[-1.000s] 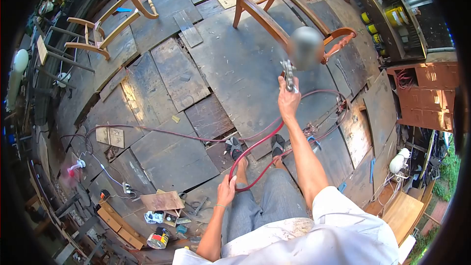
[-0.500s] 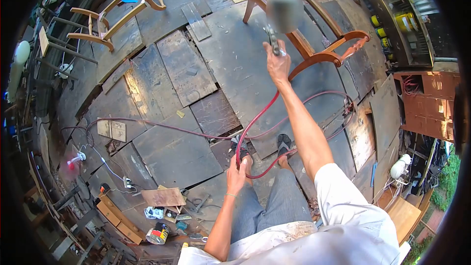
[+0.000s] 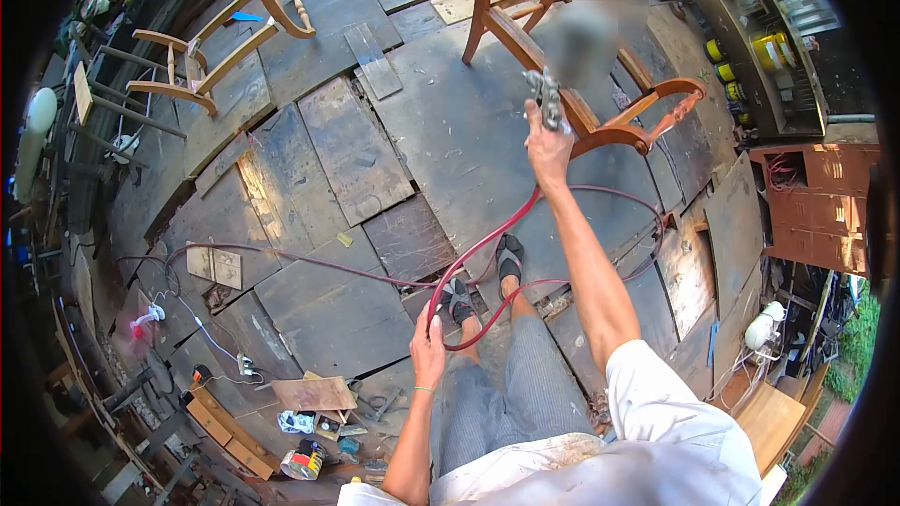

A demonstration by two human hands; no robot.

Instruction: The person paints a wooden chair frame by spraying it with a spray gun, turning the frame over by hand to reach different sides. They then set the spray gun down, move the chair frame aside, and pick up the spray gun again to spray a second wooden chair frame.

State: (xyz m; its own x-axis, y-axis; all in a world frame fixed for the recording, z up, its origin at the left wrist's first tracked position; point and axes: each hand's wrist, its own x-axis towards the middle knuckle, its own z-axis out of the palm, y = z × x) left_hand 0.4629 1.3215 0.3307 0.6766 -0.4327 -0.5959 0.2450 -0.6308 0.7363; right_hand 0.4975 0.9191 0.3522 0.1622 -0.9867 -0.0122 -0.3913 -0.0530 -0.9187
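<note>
My right hand (image 3: 549, 152) is stretched forward, closed around a metal spray gun (image 3: 546, 99). A blurred grey patch hides what lies just beyond the gun. From the gun, a red hose (image 3: 487, 245) runs back to my left hand (image 3: 428, 352), whose fingers are wrapped round it near my knees. The hose then loops over the floor by my feet. Right in front of the gun is a brown wooden chair frame (image 3: 511, 36), lying on its side with its curved legs showing; the blur covers part of it.
Another wooden chair frame (image 3: 239, 56) lies at the far left. Uneven floor boards (image 3: 323, 314) have gaps and raised edges. Paint cans stand in a shelf (image 3: 816, 84) at the right. A small pink fan (image 3: 145, 323), a cable and a tin (image 3: 302, 461) are at the lower left.
My right hand has drawn back slightly towards me with the spray gun. My left hand has moved left and down with the hose, and one foot has stepped forward.
</note>
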